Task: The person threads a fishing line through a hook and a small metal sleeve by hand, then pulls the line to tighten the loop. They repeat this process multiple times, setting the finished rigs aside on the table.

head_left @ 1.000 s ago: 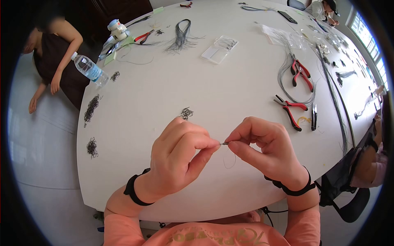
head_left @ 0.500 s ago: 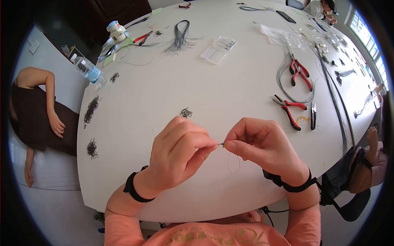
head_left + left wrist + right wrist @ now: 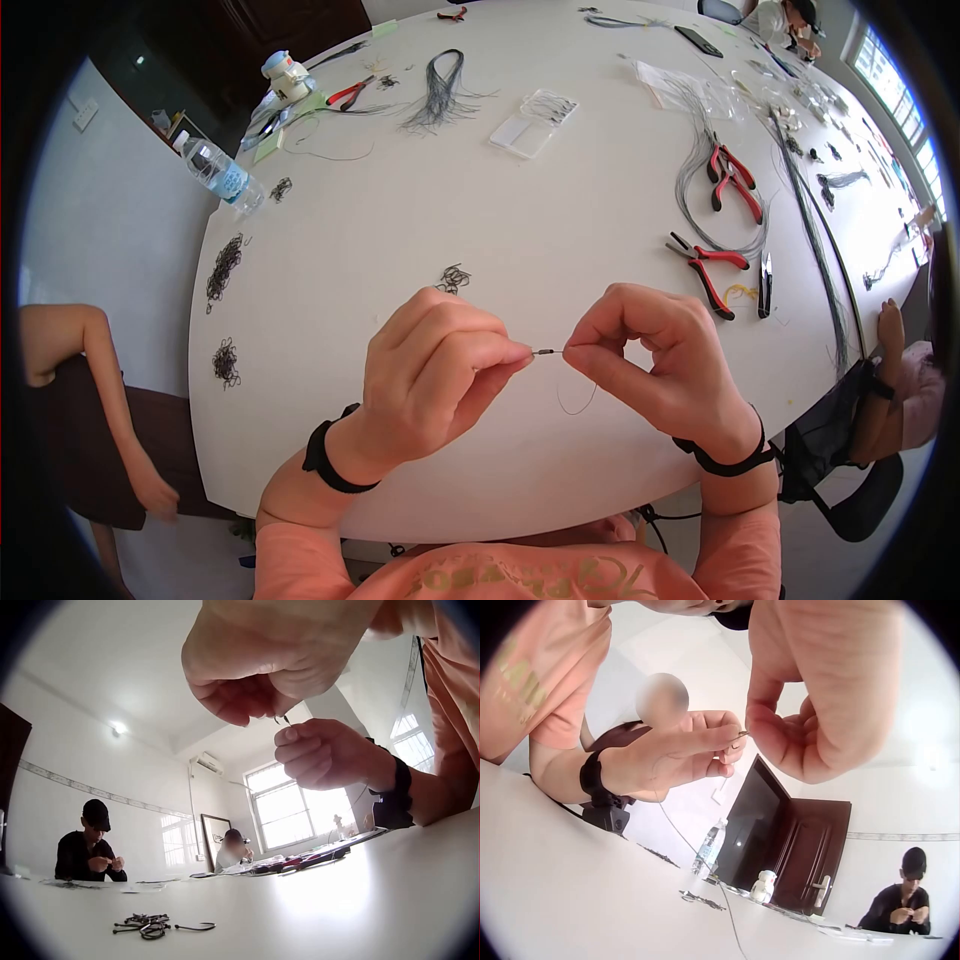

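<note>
Above the near part of the table, my left hand (image 3: 425, 375) pinches a small dark fish hook (image 3: 544, 352) between thumb and forefinger. The bend is hidden in the fingers, while the shank points right. My right hand (image 3: 655, 360) pinches thin line at the shank's end, a short gap from the left fingertips. Below hangs a loose curve of that line (image 3: 575, 412); in the right wrist view the line (image 3: 703, 861) trails down past the table edge. Just beyond my left hand lies a small pile of fish hooks (image 3: 455, 278), seen closer in the left wrist view (image 3: 146, 926).
More dark hook piles (image 3: 225, 270) lie along the left edge, near a water bottle (image 3: 218, 172). On the right are red-handled pliers (image 3: 708, 270), a second pair (image 3: 733, 180), and bundles of line (image 3: 825, 260). A clear plastic box (image 3: 533, 122) sits farther back. People are around the table.
My right hand has drawn slightly right, away from the left, exposing more of the hook's shank and line. The left hand stays nearly still. A person at far left has moved nearer along the table.
</note>
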The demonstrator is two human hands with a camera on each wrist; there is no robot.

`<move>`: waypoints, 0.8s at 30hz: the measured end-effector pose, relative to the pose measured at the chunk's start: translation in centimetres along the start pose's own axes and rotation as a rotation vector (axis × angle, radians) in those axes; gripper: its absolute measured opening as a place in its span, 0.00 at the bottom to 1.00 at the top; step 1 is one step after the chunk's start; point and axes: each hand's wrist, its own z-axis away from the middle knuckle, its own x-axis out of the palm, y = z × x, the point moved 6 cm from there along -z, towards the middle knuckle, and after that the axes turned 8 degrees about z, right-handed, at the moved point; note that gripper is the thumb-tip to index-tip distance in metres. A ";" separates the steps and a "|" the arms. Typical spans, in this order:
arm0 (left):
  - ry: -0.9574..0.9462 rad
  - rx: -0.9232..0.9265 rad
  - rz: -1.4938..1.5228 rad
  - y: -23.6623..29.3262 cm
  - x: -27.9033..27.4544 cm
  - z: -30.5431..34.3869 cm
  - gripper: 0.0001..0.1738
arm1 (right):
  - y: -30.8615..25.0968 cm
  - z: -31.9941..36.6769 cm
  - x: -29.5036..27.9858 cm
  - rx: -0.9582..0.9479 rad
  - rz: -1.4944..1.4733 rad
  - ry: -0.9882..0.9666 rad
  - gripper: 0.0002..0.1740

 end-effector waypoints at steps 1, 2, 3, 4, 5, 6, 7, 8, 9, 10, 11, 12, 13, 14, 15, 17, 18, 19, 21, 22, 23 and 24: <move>-0.012 -0.024 0.006 0.0 0.1 0.1 0.13 | -0.1 0.0 0.0 -0.016 0.019 0.001 0.03; -0.024 -0.047 0.011 -0.1 0.1 0.2 0.12 | 0.0 0.0 0.0 -0.016 0.019 0.001 0.03; -0.024 -0.047 0.011 -0.2 0.2 0.2 0.12 | 0.1 0.1 0.0 -0.019 0.020 0.010 0.02; -0.026 -0.042 0.010 -0.2 0.2 0.2 0.12 | 0.1 0.1 -0.1 -0.022 0.021 0.020 0.02; -0.027 -0.037 0.009 -0.2 0.2 0.2 0.12 | 0.1 0.1 -0.1 -0.023 0.022 0.020 0.02; -0.026 -0.036 0.008 -0.2 0.1 0.1 0.12 | 0.0 0.1 -0.1 -0.010 0.050 0.007 0.03; -0.043 -0.050 0.014 -0.3 0.1 0.1 0.12 | 0.0 0.1 -0.1 0.003 0.078 -0.008 0.03; -0.060 -0.065 0.018 -0.4 0.1 0.0 0.12 | -0.4 0.1 -0.4 0.000 0.078 -0.011 0.03; -0.057 -0.069 0.013 -0.3 -0.2 -0.1 0.12 | -0.4 0.2 -0.6 0.083 0.087 -0.057 0.03; -0.054 -0.127 0.025 -0.6 -0.6 -0.4 0.11 | -0.5 0.3 -0.8 0.164 0.097 -0.104 0.03; -0.050 -0.187 0.033 -1.0 -1.1 -0.6 0.10 | -0.9 0.4 -1.4 0.155 0.095 -0.116 0.03; -0.043 -0.194 0.018 -1.1 -1.9 -0.9 0.10 | -1.1 0.6 -2.1 0.144 0.175 -0.156 0.03; -0.025 -0.326 0.063 -2.1 -2.9 -0.8 0.08 | -1.1 0.8 -2.7 0.133 0.255 -0.199 0.04; -0.002 -0.458 0.109 -3.0 -4.0 -0.6 0.06 | -1.2 1.0 -3.4 0.138 0.240 -0.173 0.03; -0.020 -0.542 0.113 -3.8 -5.0 -0.2 0.04 | -1.9 1.2 -4.1 0.107 0.289 -0.158 0.02; -0.031 -0.675 0.103 -5.1 -6.9 1.2 0.04 | -2.7 1.7 -5.5 0.154 0.281 -0.086 0.03; -0.022 -0.686 0.089 -5.0 -7.7 1.9 0.04 | -3.1 1.9 -6.1 0.167 0.310 -0.061 0.04; -0.027 -0.765 0.116 -5.2 -8.2 2.9 0.05 | -3.3 2.0 -6.6 0.182 0.337 -0.033 0.05; -0.026 -0.852 0.134 -5.2 -8.9 4.5 0.05 | -3.1 2.1 -7.3 0.224 0.382 0.014 0.05; -0.031 -0.874 0.158 -5.1 -8.9 5.3 0.05 | -2.7 1.9 -7.5 0.261 0.407 0.088 0.04; -0.036 -0.897 0.184 -5.0 -8.9 5.9 0.05 | -2.3 1.7 -7.8 0.301 0.433 0.162 0.04; -0.029 -0.877 0.183 -4.8 -8.9 6.1 0.05 | -1.7 1.0 -8.1 0.245 0.507 0.206 0.03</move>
